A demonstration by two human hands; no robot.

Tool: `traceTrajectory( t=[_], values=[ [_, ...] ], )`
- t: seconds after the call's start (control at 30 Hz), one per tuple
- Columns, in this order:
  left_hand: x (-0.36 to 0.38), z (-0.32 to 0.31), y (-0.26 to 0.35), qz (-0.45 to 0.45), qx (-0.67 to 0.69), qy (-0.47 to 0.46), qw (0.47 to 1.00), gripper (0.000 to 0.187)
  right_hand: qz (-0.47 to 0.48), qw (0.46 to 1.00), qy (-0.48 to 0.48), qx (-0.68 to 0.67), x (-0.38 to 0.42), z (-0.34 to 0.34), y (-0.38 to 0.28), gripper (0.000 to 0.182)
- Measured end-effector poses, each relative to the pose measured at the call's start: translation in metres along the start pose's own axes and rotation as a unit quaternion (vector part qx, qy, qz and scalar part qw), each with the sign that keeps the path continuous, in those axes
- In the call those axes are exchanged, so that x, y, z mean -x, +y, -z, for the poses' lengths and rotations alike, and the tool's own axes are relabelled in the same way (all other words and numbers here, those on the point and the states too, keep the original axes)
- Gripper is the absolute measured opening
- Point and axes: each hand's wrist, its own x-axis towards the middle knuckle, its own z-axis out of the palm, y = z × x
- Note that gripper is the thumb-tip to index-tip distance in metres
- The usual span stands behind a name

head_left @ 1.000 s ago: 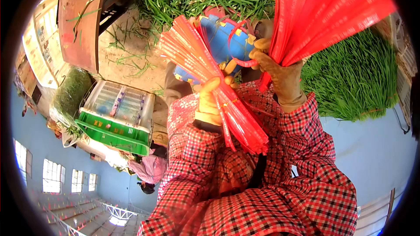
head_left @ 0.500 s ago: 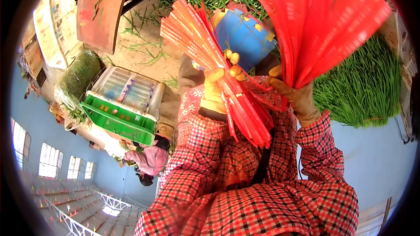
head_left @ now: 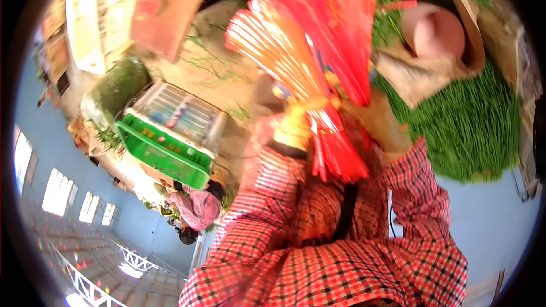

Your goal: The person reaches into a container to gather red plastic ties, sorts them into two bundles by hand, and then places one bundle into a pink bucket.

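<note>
My left hand (head_left: pixel 293 125), in a yellow glove, is closed around a bundle of narrow orange-red printed strips (head_left: pixel 273 45). The lower ends of the strips hang below the fist toward my lap. My right hand (head_left: pixel 380 122), in a tan glove, is beside it and blurred. A wide fan of red plastic strips (head_left: pixel 347 28) runs down to that hand and overlaps the left bundle. The fingers of my right hand are partly hidden behind the red strips.
Cut green stalks (head_left: pixel 460 131) are stacked at the right, below a pink round object (head_left: pixel 435 31) with a tan rim. At the left are a green crate (head_left: pixel 162 150), a white crate (head_left: pixel 179 108), a plastic-wrapped green bundle (head_left: pixel 114 88) and a person (head_left: pixel 196 207).
The red fan has swung left, in front of the left bundle. My right hand has shifted slightly left. The pink round object has come into sight, and the blue mat is mostly covered.
</note>
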Motion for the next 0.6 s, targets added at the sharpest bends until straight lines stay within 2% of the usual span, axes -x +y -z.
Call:
traceTrajectory(
  t=[0.03,0.07,0.1,0.2,0.3,0.4,0.5,0.57,0.6],
  values=[
    [0.01,-0.006,-0.003,-0.008,0.034,0.024,0.999,0.049,0.019,0.999,-0.015,0.036,0.003,0.0,0.005,0.028],
    [0.013,0.001,-0.011,-0.021,0.047,-0.021,0.998,0.054,0.038,0.996,-0.029,0.071,0.006,0.0,0.011,0.031],
    [0.014,0.001,-0.013,-0.025,0.042,-0.024,0.999,0.055,0.059,0.992,-0.041,0.105,0.009,0.0,0.017,0.034],
    [0.009,0.006,-0.031,0.012,0.058,-0.026,0.998,0.054,-0.129,0.985,-0.064,-0.092,0.025,0.01,-0.013,0.035],
    [0.012,0.0,-0.042,-0.025,0.022,-0.026,0.999,0.05,-0.031,0.994,0.012,-0.109,0.033,0.006,0.001,0.032],
    [0.03,-0.014,-0.036,-0.017,0.034,-0.004,0.999,0.051,-0.057,0.998,0.004,0.027,0.037,0.012,-0.016,0.033],
    [0.041,-0.047,0.046,-0.051,0.072,-0.058,0.994,0.048,-0.137,0.974,-0.044,-0.173,-0.005,0.019,-0.111,0.024],
    [0.087,-0.079,0.097,-0.054,0.118,-0.09,0.987,0.047,-0.226,0.949,-0.075,-0.208,0.003,0.03,-0.195,0.02],
    [0.115,-0.096,0.121,-0.05,0.147,-0.11,0.982,0.047,-0.228,0.943,-0.07,-0.23,0.015,0.034,-0.245,0.018]
  ],
)
